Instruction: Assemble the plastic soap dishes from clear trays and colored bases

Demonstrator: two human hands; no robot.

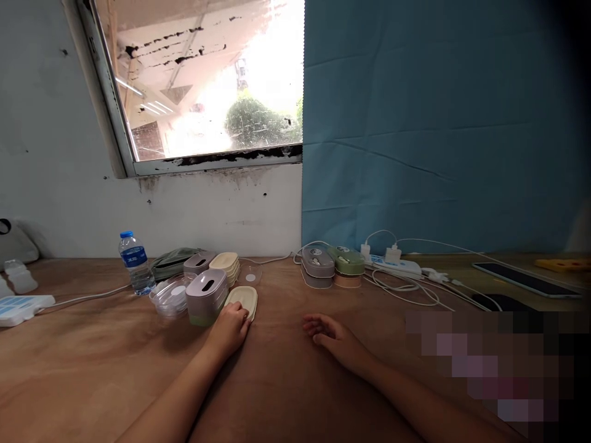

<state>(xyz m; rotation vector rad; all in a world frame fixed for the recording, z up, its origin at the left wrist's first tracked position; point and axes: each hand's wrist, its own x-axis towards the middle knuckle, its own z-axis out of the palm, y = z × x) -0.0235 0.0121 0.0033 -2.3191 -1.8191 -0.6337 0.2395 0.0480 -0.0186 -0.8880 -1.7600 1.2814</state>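
Note:
My left hand [232, 326] is on the near edge of a cream lid [244, 296], its fingers bent over it. The lid lies on the table. Just left of it stands a stack of mauve boxes [207, 295] with a dark oval slot on top and a green base. Behind the lid is a stack of cream lids [225, 263], and near that lies a clear lid [252, 274]. My right hand [329, 330] rests by the middle of the table with loosely bent fingers and nothing in it.
Clear plastic containers [173, 296], a water bottle [135, 264] and a green pouch [173, 263] stand at left. Grey [317, 268] and green [347, 266] lunch boxes stand at back right, beside a power strip [392, 266] with loose cables. A phone [526, 280] lies far right.

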